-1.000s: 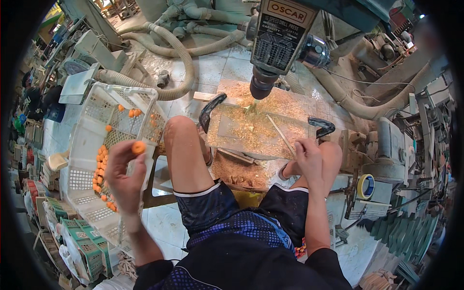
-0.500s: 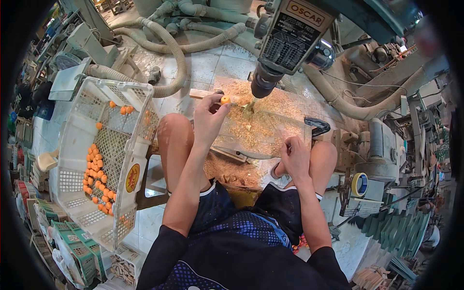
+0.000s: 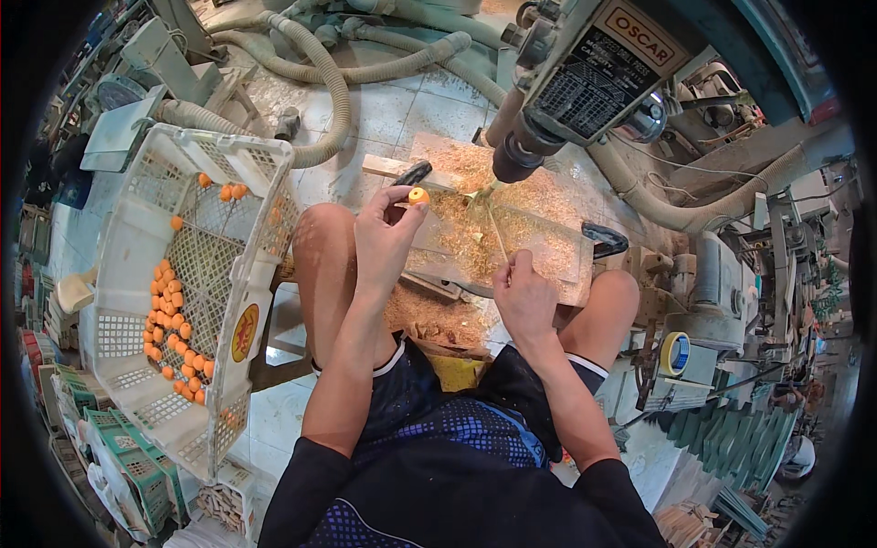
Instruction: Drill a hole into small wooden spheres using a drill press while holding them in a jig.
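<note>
Forearms (image 3: 340, 393) stretched forward, my left hand (image 3: 382, 242) clamps an orange piece (image 3: 418, 197); my right hand (image 3: 525, 294) pinches a thin stick (image 3: 496, 233).

The black short-sleeved shirt (image 3: 466, 493) carries a blue grid-patterned panel (image 3: 429, 425) and light-blue stripe (image 3: 513, 422) at right; dark shorts (image 3: 416, 379) have white hems (image 3: 587, 365)

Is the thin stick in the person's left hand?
No, the right hand holds the thin stick, while the left hand holds a small orange piece.
</note>
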Demonstrator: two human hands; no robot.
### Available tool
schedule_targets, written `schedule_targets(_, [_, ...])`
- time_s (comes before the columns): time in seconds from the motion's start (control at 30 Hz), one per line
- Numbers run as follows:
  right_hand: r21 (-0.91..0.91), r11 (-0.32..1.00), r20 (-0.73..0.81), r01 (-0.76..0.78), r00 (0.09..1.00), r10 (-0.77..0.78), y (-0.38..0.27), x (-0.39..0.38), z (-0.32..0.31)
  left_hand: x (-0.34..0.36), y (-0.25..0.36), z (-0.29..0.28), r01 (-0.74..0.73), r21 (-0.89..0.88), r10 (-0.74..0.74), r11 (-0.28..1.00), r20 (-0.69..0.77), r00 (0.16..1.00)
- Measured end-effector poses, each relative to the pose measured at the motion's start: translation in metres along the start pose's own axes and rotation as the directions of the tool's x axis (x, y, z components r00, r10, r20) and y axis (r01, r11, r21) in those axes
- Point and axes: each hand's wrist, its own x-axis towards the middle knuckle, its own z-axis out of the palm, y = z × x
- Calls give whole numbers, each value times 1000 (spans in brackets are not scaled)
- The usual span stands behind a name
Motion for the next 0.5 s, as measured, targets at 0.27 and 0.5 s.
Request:
schedule_targets(0.27, [-9,1000,78,18,997,-17,-10,10,8,-3,2,1,-7,9,7,1000,35,999])
schedule_targets(0.5, [31,995,-24,99,995,-99,8,8,-8,-7,5,1,18,41,-21,999,71,997])
